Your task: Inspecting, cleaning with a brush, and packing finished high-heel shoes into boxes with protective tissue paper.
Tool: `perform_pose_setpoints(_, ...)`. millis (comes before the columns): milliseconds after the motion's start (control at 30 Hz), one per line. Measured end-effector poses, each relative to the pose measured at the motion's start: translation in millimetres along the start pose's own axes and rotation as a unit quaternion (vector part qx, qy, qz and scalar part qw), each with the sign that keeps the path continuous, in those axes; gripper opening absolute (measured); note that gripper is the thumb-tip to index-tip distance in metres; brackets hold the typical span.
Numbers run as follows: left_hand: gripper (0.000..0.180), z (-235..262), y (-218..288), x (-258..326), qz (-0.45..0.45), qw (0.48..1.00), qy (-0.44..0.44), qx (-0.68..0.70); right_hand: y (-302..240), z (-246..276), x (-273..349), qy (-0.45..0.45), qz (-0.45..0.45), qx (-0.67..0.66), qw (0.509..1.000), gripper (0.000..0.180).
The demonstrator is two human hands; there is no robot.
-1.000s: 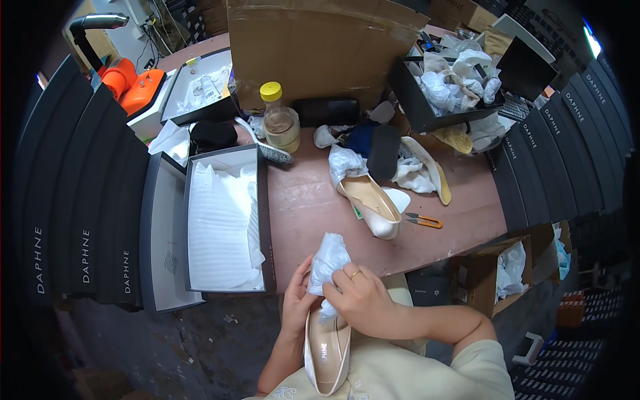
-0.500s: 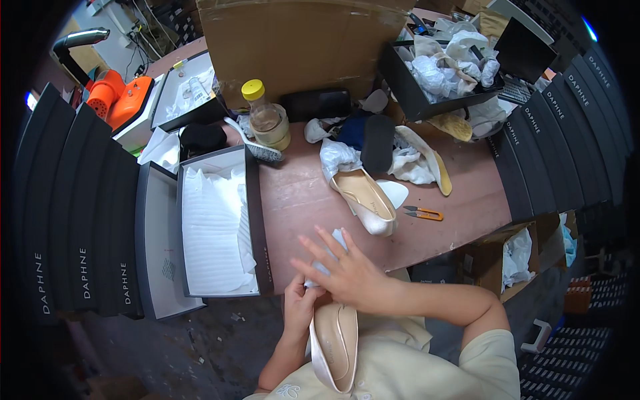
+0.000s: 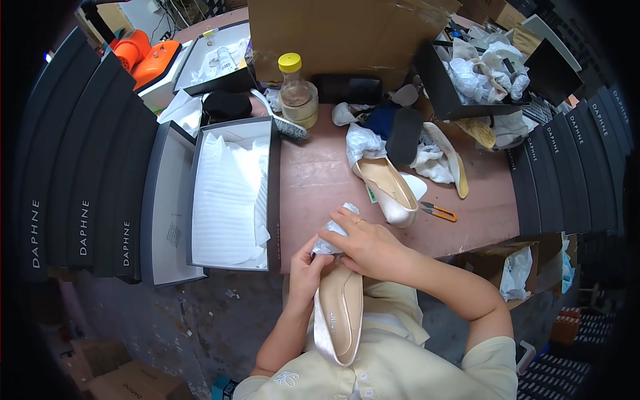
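Note:
Close to my body is a white shoe (image 3: 339, 319) with a beige insole, heel end toward me. My left hand (image 3: 307, 272) is closed round its toe end. Over the same end, my right hand (image 3: 370, 248) curls its fingers on a wad of crumpled white tissue paper (image 3: 328, 244), which sits at the shoe's opening. How far the paper goes in is hidden by my hands. A matching white shoe (image 3: 393, 190) lies on the table ahead, white paper bunched at its far end.
An open black shoebox (image 3: 272, 200) lined with white paper stands at left, beside stacked black boxes (image 3: 73, 167). Orange-handled snips (image 3: 440, 212) lie right of the second shoe. Farther back are a yellow-capped bottle (image 3: 297, 100), a brush (image 3: 292, 128) and a box of crumpled paper (image 3: 467, 110).
My right hand, spread above the paper before, has come down and closed its fingers on it. The whole view has shifted, so the table things appear farther right and higher.

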State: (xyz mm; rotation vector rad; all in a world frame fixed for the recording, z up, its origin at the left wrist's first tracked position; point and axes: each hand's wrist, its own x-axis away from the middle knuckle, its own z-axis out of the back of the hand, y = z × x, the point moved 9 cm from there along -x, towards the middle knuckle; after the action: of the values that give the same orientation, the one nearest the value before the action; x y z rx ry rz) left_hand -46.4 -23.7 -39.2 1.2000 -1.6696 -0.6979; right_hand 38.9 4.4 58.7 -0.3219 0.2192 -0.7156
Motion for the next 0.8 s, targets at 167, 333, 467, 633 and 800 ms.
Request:
perform_pose_setpoints(167,0.051,1,7,-2,-0.051,0.997,0.022,-0.052,-9,-6,-12,0.059,-0.007,0.197,0.979,0.038)
perform_pose_setpoints(333,0.054,9,15,-6,-0.086,0.995,0.053,-0.027,-8,-13,-30,0.096,-0.034,0.26,0.96,0.043)
perform_pose_setpoints(467,0.062,2,32,-4,-0.099,0.994,0.009,0.049,8,-2,-50,0.105,-0.047,0.199,0.973,0.036)
perform_pose_setpoints(633,0.048,5,125,81,-0.399,0.845,0.107,-0.34,36,33,-97,0.139,0.021,0.192,0.971,0.021)
perform_pose_setpoints(800,0.035,46,137,95,-0.361,0.634,0.208,-0.651,94,-22,-119,0.023,-0.011,0.25,0.968,0.037)
